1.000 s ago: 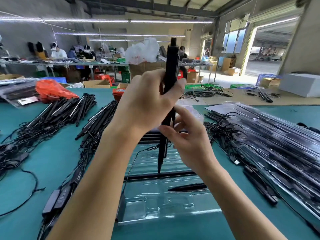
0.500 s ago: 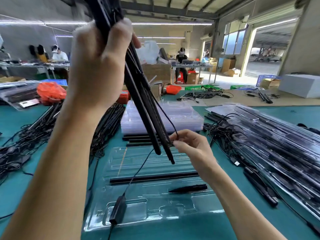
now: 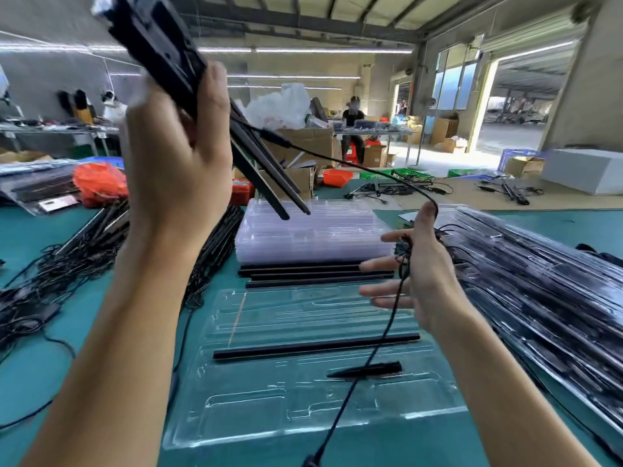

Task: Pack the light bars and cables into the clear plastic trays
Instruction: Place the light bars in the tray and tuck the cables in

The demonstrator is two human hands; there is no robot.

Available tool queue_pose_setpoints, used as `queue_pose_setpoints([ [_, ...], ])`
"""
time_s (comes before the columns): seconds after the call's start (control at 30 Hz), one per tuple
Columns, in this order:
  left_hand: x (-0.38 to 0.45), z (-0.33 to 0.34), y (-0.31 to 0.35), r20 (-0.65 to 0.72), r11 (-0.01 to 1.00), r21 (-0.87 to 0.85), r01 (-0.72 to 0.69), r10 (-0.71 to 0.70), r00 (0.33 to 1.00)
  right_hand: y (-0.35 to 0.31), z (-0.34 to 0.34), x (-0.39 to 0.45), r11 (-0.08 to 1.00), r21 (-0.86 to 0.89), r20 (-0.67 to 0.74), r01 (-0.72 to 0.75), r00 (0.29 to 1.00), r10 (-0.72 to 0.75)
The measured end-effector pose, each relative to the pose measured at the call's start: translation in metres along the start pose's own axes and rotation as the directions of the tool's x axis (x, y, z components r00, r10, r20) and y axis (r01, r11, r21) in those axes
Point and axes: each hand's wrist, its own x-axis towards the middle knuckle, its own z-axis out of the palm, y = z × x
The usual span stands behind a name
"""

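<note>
My left hand (image 3: 175, 170) grips a bundle of black light bars (image 3: 266, 183), raised at the upper left with the free ends slanting down to the right. Their black cable (image 3: 371, 170) arcs right, loops over the thumb of my right hand (image 3: 428, 284), crosses its palm and hangs down past the frame's bottom edge. That hand's fingers are spread straight, a small knot of cable by the thumb. Below lies a clear plastic tray (image 3: 303, 416) holding one black bar (image 3: 313, 347) and a short black piece (image 3: 367, 369).
Several loose black bars (image 3: 313, 273) lie behind the tray, in front of a stack of empty clear trays (image 3: 310, 234). Filled trays (image 3: 539, 281) are piled on the right. Tangled bars and cables (image 3: 67, 264) cover the left of the green table.
My left hand has tilted the bundle flatter and further from the tray. My right hand went from pinching the cable to spread fingers with the cable looped over the thumb, and moved right.
</note>
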Motion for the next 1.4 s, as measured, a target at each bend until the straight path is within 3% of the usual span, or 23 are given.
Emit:
queue_pose_setpoints([
  [0.07,-0.009,0.001,-0.005,0.036,0.996,-0.055,0.071,-0.069,0.997,-0.010,-0.006,-0.002,0.996,0.048,0.140,-0.076,0.988,0.069],
  [0.17,-0.020,0.003,-0.021,0.007,0.924,-0.164,0.346,-0.349,0.937,-0.029,-0.021,-0.003,0.974,0.155,0.377,-0.165,0.921,0.096],
  [0.23,-0.029,0.006,-0.033,0.006,0.775,-0.312,0.550,-0.578,0.816,-0.046,-0.034,-0.003,0.952,0.232,0.541,-0.199,0.840,0.044],
  [0.3,-0.042,0.011,-0.045,0.066,0.580,-0.404,0.708,-0.753,0.654,-0.060,-0.044,-0.003,0.933,0.289,0.657,-0.215,0.753,-0.030],
  [0.37,-0.058,0.017,-0.054,0.135,0.428,-0.458,0.779,-0.832,0.537,-0.071,-0.050,-0.002,0.892,0.379,0.710,-0.246,0.695,-0.110],
  [0.43,-0.077,0.023,-0.059,0.194,0.348,-0.461,0.816,-0.858,0.475,-0.076,-0.053,0.001,0.785,0.511,0.753,-0.351,0.623,-0.212],
  [0.5,-0.093,0.027,-0.062,0.247,0.288,-0.438,0.852,-0.873,0.421,-0.082,-0.058,-0.001,0.726,0.512,0.817,-0.460,0.522,-0.246],
  [0.53,-0.100,0.029,-0.065,0.270,0.252,-0.434,0.865,-0.880,0.392,-0.085,-0.060,-0.002,0.753,0.470,0.851,-0.462,0.465,-0.245],
  [0.57,-0.105,0.029,-0.066,0.285,0.215,-0.434,0.875,-0.889,0.359,-0.086,-0.059,-0.003,0.826,0.422,0.859,-0.374,0.456,-0.232],
  [0.6,-0.110,0.029,-0.068,0.288,0.180,-0.437,0.881,-0.900,0.327,-0.089,-0.057,-0.004,0.923,0.343,0.829,-0.175,0.518,-0.210],
  [0.63,-0.114,0.028,-0.070,0.287,0.146,-0.441,0.885,-0.912,0.294,-0.093,-0.057,-0.006,0.978,0.189,0.749,0.084,0.632,-0.199],
  [0.67,-0.118,0.028,-0.071,0.283,0.111,-0.448,0.887,-0.924,0.259,-0.098,-0.056,-0.006,0.955,0.003,0.621,0.296,0.748,-0.234],
  [0.7,-0.122,0.027,-0.072,0.285,0.075,-0.456,0.887,-0.931,0.226,-0.103,-0.054,-0.005,0.892,-0.153,0.497,0.425,0.813,-0.302],
  [0.73,-0.126,0.025,-0.073,0.300,0.037,-0.463,0.885,-0.934,0.196,-0.107,-0.052,-0.001,0.824,-0.264,0.399,0.501,0.835,-0.380],
  [0.8,-0.135,0.023,-0.069,0.357,-0.023,-0.457,0.889,-0.920,0.160,-0.116,-0.048,0.009,0.710,-0.396,0.207,0.583,0.810,-0.549],
  [0.83,-0.138,0.023,-0.066,0.389,-0.040,-0.449,0.893,-0.908,0.155,-0.119,-0.046,0.015,0.645,-0.469,0.094,0.603,0.760,-0.643],
  [0.9,-0.146,0.021,-0.059,0.455,-0.075,-0.442,0.894,-0.877,0.152,-0.123,-0.042,0.025,0.512,-0.654,-0.125,0.557,0.587,-0.800],
  [0.97,-0.152,0.019,-0.054,0.525,-0.129,-0.457,0.880,-0.838,0.149,-0.127,-0.044,0.030,0.468,-0.726,-0.238,0.504,0.454,-0.858],
  [1.0,-0.154,0.017,-0.052,0.560,-0.161,-0.463,0.872,-0.816,0.147,-0.128,-0.046,0.032,0.480,-0.719,-0.248,0.502,0.460,-0.853],
  [1.1,-0.160,0.012,-0.051,0.651,-0.241,-0.439,0.865,-0.750,0.121,-0.115,-0.055,0.044,0.574,-0.670,-0.203,0.471,0.627,-0.752],
  [1.17,-0.165,0.009,-0.052,0.691,-0.286,-0.424,0.859,-0.716,0.103,-0.099,-0.055,0.053,0.616,-0.630,-0.167,0.473,0.692,-0.702],
  [1.3,-0.173,-0.001,-0.056,0.746,-0.364,-0.382,0.850,-0.664,0.051,-0.066,-0.037,0.057,0.578,-0.565,-0.043,0.589,0.678,-0.734],
  [1.4,-0.180,-0.009,-0.059,0.777,-0.410,-0.338,0.847,-0.629,0.006,-0.033,-0.033,0.052,0.501,-0.628,0.000,0.595,0.644,-0.765],
])
